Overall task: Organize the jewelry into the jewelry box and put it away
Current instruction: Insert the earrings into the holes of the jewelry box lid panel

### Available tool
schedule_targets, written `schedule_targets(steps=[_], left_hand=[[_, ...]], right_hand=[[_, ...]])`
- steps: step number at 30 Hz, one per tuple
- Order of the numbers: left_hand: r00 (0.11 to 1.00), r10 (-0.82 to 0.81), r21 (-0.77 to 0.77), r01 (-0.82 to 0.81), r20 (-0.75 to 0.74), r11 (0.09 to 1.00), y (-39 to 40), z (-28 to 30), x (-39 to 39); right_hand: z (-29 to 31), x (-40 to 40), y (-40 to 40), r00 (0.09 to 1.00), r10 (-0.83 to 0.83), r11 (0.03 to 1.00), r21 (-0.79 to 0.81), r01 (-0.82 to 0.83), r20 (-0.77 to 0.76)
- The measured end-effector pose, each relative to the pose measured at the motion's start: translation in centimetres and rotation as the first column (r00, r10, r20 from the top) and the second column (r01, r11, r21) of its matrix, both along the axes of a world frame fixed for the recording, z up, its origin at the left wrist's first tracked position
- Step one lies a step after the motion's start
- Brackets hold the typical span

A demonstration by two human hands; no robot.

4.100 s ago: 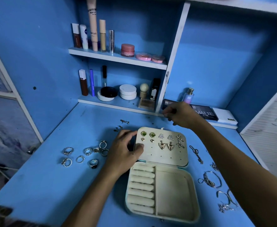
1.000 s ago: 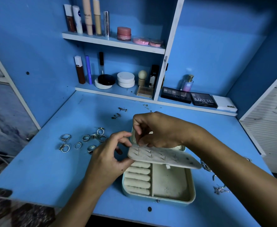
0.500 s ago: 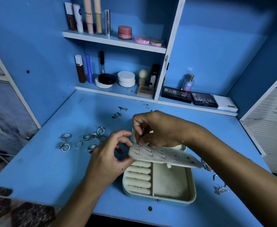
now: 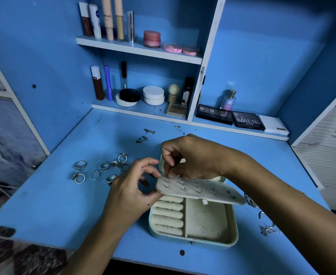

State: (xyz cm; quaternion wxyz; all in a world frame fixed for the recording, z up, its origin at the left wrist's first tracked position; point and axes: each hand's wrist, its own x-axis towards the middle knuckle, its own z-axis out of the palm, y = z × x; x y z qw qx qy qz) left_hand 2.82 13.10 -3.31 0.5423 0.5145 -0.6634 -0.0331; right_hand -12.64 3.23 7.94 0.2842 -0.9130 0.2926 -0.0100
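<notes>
An open cream jewelry box (image 4: pixel 208 235) stands on the blue desk (image 4: pixel 54 205), with ring rolls on its left side. Its earring panel (image 4: pixel 202 190) is folded down over the tray, back side up, with earring posts sticking through. My left hand (image 4: pixel 131 193) holds the panel's left edge between thumb and fingers. My right hand (image 4: pixel 191 157) pinches something small at a post near the panel's left end; what it pinches is too small to tell. Several rings (image 4: pixel 103 169) lie to the left. Loose earrings (image 4: pixel 145 135) lie behind the box.
Chains and bracelets (image 4: pixel 266 225) lie right of the box, partly hidden by my right arm. Shelves at the back carry cosmetics: tubes (image 4: pixel 107 18), jars (image 4: pixel 153 95), eyeshadow palettes (image 4: pixel 246 120) and a perfume bottle (image 4: pixel 228 100). The desk's front edge runs just below the box.
Four seconds ago the earring panel stood open, showing the earrings; now it is folded down, back side up. Over the last second both hands have barely moved.
</notes>
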Motion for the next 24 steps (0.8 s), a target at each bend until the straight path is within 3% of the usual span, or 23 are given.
schedule_targets(steps=[14, 24], left_hand=[[1.000, -0.001, 0.014, 0.001, -0.019, 1.000, 0.03, 0.10, -0.05], [1.000, -0.016, 0.010, 0.016, -0.005, 1.000, 0.14, 0.15, 0.05]], right_hand=[[0.40, -0.59, -0.10, 0.999, -0.022, 0.997, 0.079, 0.020, 0.034], [0.41, -0.31, 0.19, 1.000, 0.008, 0.998, 0.055, -0.007, -0.022]])
